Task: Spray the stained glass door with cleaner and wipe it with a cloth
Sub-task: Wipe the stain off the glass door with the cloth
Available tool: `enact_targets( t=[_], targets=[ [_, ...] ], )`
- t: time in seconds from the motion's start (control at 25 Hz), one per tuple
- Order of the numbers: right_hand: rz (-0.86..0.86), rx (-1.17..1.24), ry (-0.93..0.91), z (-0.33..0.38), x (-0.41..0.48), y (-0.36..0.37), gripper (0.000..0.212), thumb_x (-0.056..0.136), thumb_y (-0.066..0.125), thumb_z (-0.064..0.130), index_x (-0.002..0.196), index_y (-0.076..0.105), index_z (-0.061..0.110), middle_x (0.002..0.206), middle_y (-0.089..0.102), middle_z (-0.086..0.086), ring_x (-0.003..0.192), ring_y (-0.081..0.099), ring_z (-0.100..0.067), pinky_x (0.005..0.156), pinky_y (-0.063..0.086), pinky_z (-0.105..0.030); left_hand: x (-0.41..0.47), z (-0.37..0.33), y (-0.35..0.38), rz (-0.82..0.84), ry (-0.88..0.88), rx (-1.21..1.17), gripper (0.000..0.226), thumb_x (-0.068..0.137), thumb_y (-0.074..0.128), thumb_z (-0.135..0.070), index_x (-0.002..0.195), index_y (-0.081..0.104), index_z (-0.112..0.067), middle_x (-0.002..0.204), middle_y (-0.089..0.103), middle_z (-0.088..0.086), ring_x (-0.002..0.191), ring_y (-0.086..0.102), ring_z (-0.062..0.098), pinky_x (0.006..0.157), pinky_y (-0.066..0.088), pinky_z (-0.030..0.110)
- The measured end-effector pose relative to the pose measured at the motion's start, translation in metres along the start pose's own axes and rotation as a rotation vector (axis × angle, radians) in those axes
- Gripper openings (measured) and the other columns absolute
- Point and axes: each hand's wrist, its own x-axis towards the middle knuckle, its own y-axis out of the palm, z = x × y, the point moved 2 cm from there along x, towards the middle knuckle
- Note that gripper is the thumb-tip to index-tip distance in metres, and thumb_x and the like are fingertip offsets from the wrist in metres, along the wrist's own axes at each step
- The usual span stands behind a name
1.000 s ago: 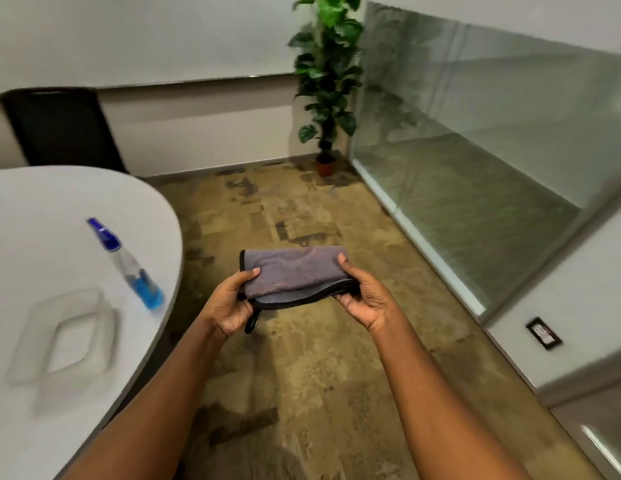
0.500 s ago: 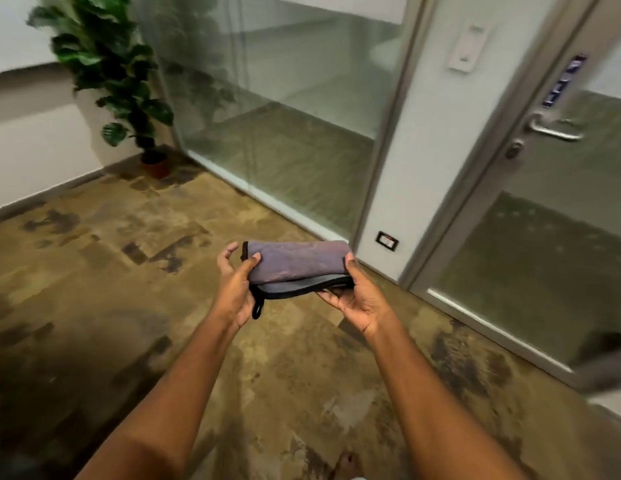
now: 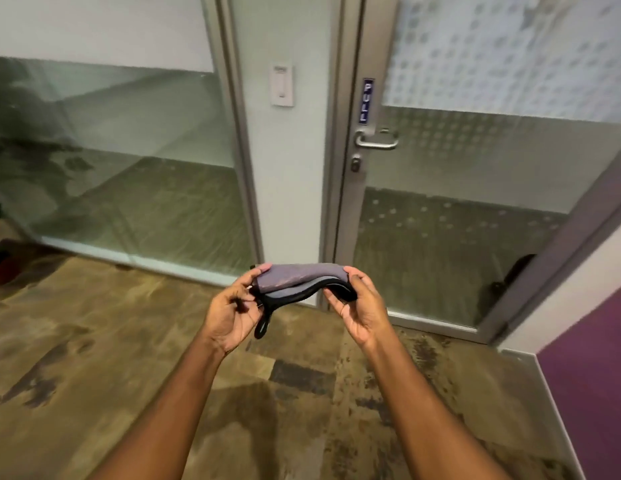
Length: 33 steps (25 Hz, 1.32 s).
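Observation:
A folded grey-purple cloth (image 3: 295, 277) with black edging and a hanging loop is stretched between my two hands at chest height. My left hand (image 3: 233, 310) pinches its left end and my right hand (image 3: 357, 306) grips its right end. Straight ahead stands the glass door (image 3: 475, 168) in a metal frame, with a frosted dotted upper pane, a lever handle (image 3: 376, 140) and a blue PULL label (image 3: 367, 100). Spots and smears show on the door's glass. No spray bottle is in view.
A glass partition (image 3: 122, 161) runs along the left, next to a narrow wall strip with a light switch (image 3: 283, 85). A purple wall (image 3: 593, 375) closes the right side. Mottled brown floor (image 3: 129, 341) lies between me and the door.
My view has swung right, from the table with the spray bottle and the plant, to the glass door. Both hands keep hold of the cloth, which now sags a little.

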Motion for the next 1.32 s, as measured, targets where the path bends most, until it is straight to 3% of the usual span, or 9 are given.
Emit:
enact_targets(
  t=[0.08,0.24,0.4,0.48,0.56,0.72,0.96,1.16,1.32],
  targets=[
    [0.060,0.057,-0.005,0.037,0.013,-0.015,0.012,0.091,0.057,0.003,0.101,0.058,0.010,0.083,0.072,-0.009,0.075,0.072,-0.022,0.066,0.061,-0.041,0.034,0.012,0.019,0.055,-0.059,0.155,0.076,0.060,0.027,0.020,0.124,0.056,-0.008,0.120,0.061,0.014,0.098,0.062,0.017,0.074,0.055,0.020],
    [0.178,0.012,-0.102,0.108,0.038,-0.060,0.057,0.080,0.054,-0.022,0.129,0.046,0.007,0.118,0.063,-0.017,0.107,0.065,-0.035,0.084,0.057,-0.051,0.107,0.053,0.071,0.148,-0.089,0.488,0.092,0.064,0.024,0.037,0.132,0.051,-0.018,0.123,0.061,0.007,0.088,0.063,0.015,0.052,0.047,0.023],
    [-0.097,-0.288,-0.372,0.143,0.063,-0.094,0.063,0.075,0.058,-0.027,0.126,0.047,0.009,0.113,0.063,-0.016,0.090,0.069,-0.018,0.084,0.056,-0.031,0.164,0.090,0.120,0.140,0.060,0.660,0.069,0.069,0.051,0.034,0.124,0.057,-0.008,0.122,0.064,0.013,0.099,0.066,0.014,0.077,0.057,0.022],
    [-0.253,-0.382,-0.509,0.158,0.079,-0.107,0.058,0.073,0.065,-0.022,0.120,0.052,0.010,0.111,0.065,-0.016,0.090,0.066,-0.018,0.087,0.052,-0.035,0.192,0.103,0.144,0.171,0.135,0.750,0.058,0.070,0.063,0.026,0.116,0.060,-0.009,0.117,0.067,0.009,0.103,0.066,0.012,0.087,0.056,0.023],
    [-0.349,-0.384,-0.584,0.174,0.096,-0.116,0.053,0.072,0.068,-0.018,0.113,0.056,0.013,0.107,0.068,-0.014,0.088,0.066,-0.017,0.085,0.052,-0.038,0.222,0.113,0.166,0.234,0.201,0.817,0.056,0.068,0.065,0.027,0.108,0.062,-0.012,0.111,0.067,0.002,0.096,0.067,0.002,0.079,0.054,0.012],
    [-0.511,-0.368,-0.662,0.201,0.138,-0.123,0.046,0.072,0.070,-0.011,0.105,0.058,0.018,0.097,0.070,-0.008,0.086,0.067,-0.018,0.085,0.054,-0.049,0.285,0.126,0.202,0.226,0.346,0.910,0.046,0.071,0.059,0.027,0.105,0.064,-0.003,0.107,0.068,0.012,0.094,0.064,0.014,0.078,0.048,0.005],
    [-0.671,-0.280,-0.813,0.229,0.201,-0.113,0.044,0.078,0.075,0.002,0.106,0.055,0.029,0.108,0.065,-0.007,0.103,0.065,-0.027,0.083,0.058,-0.050,0.376,0.133,0.237,0.332,0.275,0.948,0.051,0.067,0.054,0.024,0.101,0.067,-0.011,0.097,0.070,0.005,0.091,0.065,0.025,0.080,0.055,0.046],
    [-0.786,-0.503,-0.853,0.232,0.235,-0.120,0.078,0.073,0.083,0.019,0.132,0.037,0.039,0.120,0.057,0.014,0.112,0.057,0.001,0.097,0.050,-0.030,0.415,0.144,0.251,0.343,0.349,1.089,0.041,0.075,0.058,0.009,0.103,0.066,-0.019,0.087,0.065,-0.021,0.085,0.064,-0.001,0.072,0.045,0.004],
    [-0.854,-0.517,-0.838,0.250,0.272,-0.132,0.089,0.061,0.089,0.028,0.125,0.031,0.050,0.121,0.055,0.015,0.107,0.057,0.008,0.086,0.045,-0.006,0.449,0.163,0.275,0.419,0.355,1.150,0.040,0.079,0.059,0.008,0.108,0.064,-0.020,0.089,0.062,-0.027,0.086,0.057,-0.024,0.070,0.038,-0.006]
  ],
)
